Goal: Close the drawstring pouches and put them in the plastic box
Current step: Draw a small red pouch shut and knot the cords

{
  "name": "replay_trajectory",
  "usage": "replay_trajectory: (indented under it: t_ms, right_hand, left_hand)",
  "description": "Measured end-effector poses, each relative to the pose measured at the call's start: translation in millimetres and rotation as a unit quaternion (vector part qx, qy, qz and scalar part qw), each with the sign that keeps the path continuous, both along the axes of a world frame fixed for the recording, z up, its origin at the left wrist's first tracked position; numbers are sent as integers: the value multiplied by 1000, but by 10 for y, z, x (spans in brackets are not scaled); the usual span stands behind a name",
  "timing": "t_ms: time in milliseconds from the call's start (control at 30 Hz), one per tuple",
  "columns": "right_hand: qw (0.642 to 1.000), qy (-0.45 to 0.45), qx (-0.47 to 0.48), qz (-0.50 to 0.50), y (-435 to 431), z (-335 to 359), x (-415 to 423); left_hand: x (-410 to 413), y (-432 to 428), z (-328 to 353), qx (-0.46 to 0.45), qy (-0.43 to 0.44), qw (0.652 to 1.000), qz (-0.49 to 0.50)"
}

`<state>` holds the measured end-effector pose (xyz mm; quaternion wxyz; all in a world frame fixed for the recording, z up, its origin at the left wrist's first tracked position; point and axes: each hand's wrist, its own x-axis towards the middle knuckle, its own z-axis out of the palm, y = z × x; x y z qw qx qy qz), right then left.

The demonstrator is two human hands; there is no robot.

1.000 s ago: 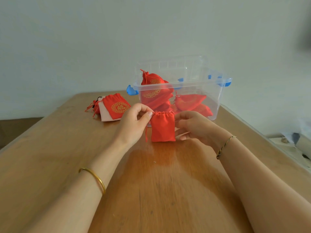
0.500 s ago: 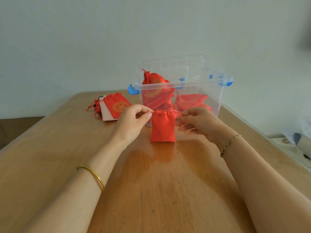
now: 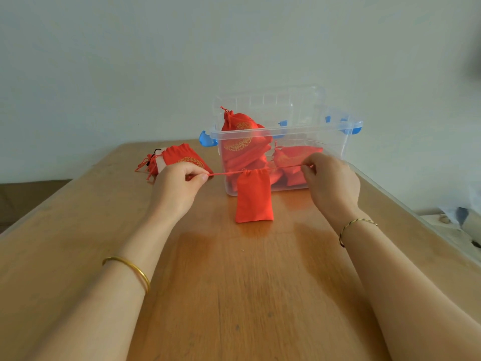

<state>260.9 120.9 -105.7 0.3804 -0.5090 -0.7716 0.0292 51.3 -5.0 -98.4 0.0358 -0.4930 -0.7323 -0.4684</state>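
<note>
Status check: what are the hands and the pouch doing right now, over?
Left hand and right hand each pinch the cord, taut. Mouth of red pouch gathered, in front of plastic box. Nothing in the way.

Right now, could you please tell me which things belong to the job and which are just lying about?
Job: red cloth drawstring pouch, cord pulled taut between left hand and right hand; clear plastic box with blue latches, pouches inside; red gold-printed pouches left of it.
Lying about: clear lid behind the box; blurred clutter right of the wooden table.
</note>
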Motion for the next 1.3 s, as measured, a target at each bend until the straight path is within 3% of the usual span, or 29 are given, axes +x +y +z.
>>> replay_trajectory:
  t_ms: [200,300,333,367,467,500,600,700,767,800,867,1000,1067,1200,1300]
  right_hand:
    - [999,11,-39,-11,21,12,62]
    - [978,139,-142,59,38,17,75]
    - [946,217,-220,100,29,38,80]
    - [892,298,-311,138,24,65,88]
    - [670,468,-534,215,19,108,129]
    - [618,496,-567,224,32,103,136]
    - [540,548,-601,219,50,79,130]
    - [486,619,-590,179,80,83,129]
    - [466,655,-575,153,102,83,124]
    - [472,658,-567,150,106,82,114]
    - [524,637,-542,160,99,94,96]
    - [712,546,-400,189,2,226,63]
    - [773,493,-326,228,-114,346,19]
    - [852,377,-211,296,-294,597,-132]
    - [880,314,-158,320,-325,737,-240]
  left_hand:
    - [-82,-36,11,25,-26,999,27]
    - [-139,-45,-4,20,-48,998,32]
    - [-164,-44,-8,17,-65,997,29]
    - [-190,-44,-9,13,-87,996,24]
    - [-215,-53,-12,-1,-157,987,18]
    - [-211,-50,-11,-4,-184,983,19]
    - [-206,-43,19,-4,-330,944,19]
    - [-221,-38,76,21,-558,829,-27]
    - [-212,-14,83,37,-624,779,-50]
    - [-201,-1,86,51,-635,769,-56]
    - [-166,8,108,95,-628,769,-70]
    - [-44,-5,245,153,-569,784,-195]
    - [70,22,343,143,-535,787,-271]
    - [315,147,502,78,-417,852,-307]
    - [414,234,545,22,-326,896,-301]
